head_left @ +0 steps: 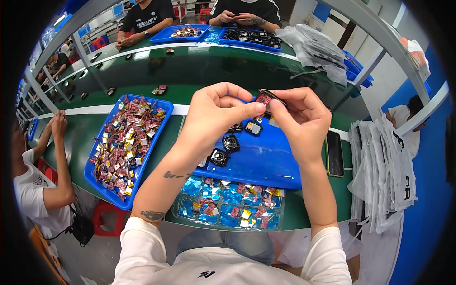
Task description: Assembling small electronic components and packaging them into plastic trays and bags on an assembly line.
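Note:
In front of me, above a blue tray (pixel 273 164), both my hands are closed around a black watch case (pixel 276 95) with a small red circuit board (pixel 264 98) showing in it. My left hand (pixel 216 111) pinches its left side, thumb laid against the board. My right hand (pixel 304 116) grips the right side, with its thumb on the near edge. Below them in the tray lie black watch cases, one (pixel 231 143) beside another (pixel 219 157), and a case with a pale insert (pixel 253 127). My hands partly cover the tray's far end.
At left, a blue tray (pixel 167 110) is heaped with circuit boards and batteries. Nearest me lies a clear compartment tray (pixel 180 209) with similar parts. A phone (pixel 335 154) and stacked plastic-wrapped sheets (pixel 382 166) are at right. Beyond runs a green conveyor (pixel 199 66); co-workers sit around it.

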The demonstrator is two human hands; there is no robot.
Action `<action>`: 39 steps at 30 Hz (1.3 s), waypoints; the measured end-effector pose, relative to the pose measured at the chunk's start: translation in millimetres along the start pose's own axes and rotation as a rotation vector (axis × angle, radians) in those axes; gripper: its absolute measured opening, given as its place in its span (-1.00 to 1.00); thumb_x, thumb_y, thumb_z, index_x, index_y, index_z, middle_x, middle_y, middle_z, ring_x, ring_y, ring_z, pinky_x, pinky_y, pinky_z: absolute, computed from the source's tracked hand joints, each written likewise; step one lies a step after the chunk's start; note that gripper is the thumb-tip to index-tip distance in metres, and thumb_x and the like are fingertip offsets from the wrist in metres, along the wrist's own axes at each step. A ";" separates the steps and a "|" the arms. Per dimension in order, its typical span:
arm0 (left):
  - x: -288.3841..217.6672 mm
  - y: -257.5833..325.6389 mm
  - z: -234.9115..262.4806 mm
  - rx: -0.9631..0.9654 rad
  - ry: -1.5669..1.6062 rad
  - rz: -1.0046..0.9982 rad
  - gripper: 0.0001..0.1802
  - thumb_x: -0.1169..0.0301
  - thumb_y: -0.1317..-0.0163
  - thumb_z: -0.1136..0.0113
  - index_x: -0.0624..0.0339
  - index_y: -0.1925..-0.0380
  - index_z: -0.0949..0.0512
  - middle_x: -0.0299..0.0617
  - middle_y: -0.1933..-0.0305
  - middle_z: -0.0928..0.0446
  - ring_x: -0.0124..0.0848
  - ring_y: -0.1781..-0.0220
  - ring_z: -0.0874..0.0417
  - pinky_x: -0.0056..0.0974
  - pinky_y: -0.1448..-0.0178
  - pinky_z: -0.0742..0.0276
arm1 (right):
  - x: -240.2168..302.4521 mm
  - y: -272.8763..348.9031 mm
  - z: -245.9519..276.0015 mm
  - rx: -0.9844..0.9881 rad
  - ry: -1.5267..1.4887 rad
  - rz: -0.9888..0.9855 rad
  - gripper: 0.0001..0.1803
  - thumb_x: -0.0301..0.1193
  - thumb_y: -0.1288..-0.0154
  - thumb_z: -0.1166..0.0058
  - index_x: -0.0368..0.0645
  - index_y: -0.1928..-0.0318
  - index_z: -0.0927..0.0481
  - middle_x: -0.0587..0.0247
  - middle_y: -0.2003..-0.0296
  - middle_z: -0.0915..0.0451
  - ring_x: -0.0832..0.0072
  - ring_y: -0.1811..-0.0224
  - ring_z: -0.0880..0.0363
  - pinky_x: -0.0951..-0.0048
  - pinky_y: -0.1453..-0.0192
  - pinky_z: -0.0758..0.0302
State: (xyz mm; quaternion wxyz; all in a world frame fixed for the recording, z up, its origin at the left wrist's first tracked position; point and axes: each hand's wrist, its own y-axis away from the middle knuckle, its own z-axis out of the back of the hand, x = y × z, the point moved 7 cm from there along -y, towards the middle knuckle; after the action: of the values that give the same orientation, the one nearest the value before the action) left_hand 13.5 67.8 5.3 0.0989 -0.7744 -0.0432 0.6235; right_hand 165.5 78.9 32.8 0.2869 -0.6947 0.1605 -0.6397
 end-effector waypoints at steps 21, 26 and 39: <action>42.7 -122.1 108.6 -0.392 -0.747 -0.076 -0.74 0.21 -0.07 -0.34 0.19 0.39 -0.69 -0.27 0.46 -0.66 -0.54 0.37 -0.63 -0.43 0.23 -0.48 | 27.1 -17.8 50.0 -0.102 0.067 0.084 -0.82 -0.40 -0.30 -0.07 -0.27 0.19 -0.56 0.15 0.25 -0.66 0.56 0.32 -0.64 0.63 0.30 -0.49; 144.5 -181.3 134.4 -0.276 -0.931 0.421 -0.66 0.09 0.10 -0.44 0.08 0.41 -0.72 -0.27 0.41 -0.68 -0.39 0.30 -0.68 -0.29 0.18 -0.53 | 30.5 -17.0 57.0 -0.131 0.045 0.105 -0.88 -0.51 -0.26 -0.07 -0.32 0.24 -0.56 0.15 0.31 -0.66 0.57 0.33 -0.63 0.57 0.21 -0.56; 55.9 -113.5 82.3 -0.170 -1.338 -0.091 -0.59 0.13 0.00 -0.32 0.20 0.23 -0.64 -0.11 0.38 -0.65 -0.30 0.31 -0.68 -0.28 0.20 -0.55 | 27.1 -18.4 45.0 0.053 0.177 0.216 -0.86 -0.55 -0.21 -0.13 -0.35 0.22 -0.56 0.11 0.36 -0.66 0.50 0.30 -0.65 0.58 0.21 -0.58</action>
State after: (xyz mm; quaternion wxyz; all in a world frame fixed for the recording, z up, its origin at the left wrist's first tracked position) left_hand -48.1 197.5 -41.4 0.0155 -0.2238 -0.1767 0.9583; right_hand 210.5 86.0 64.8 0.3570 -0.6064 0.2418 -0.6681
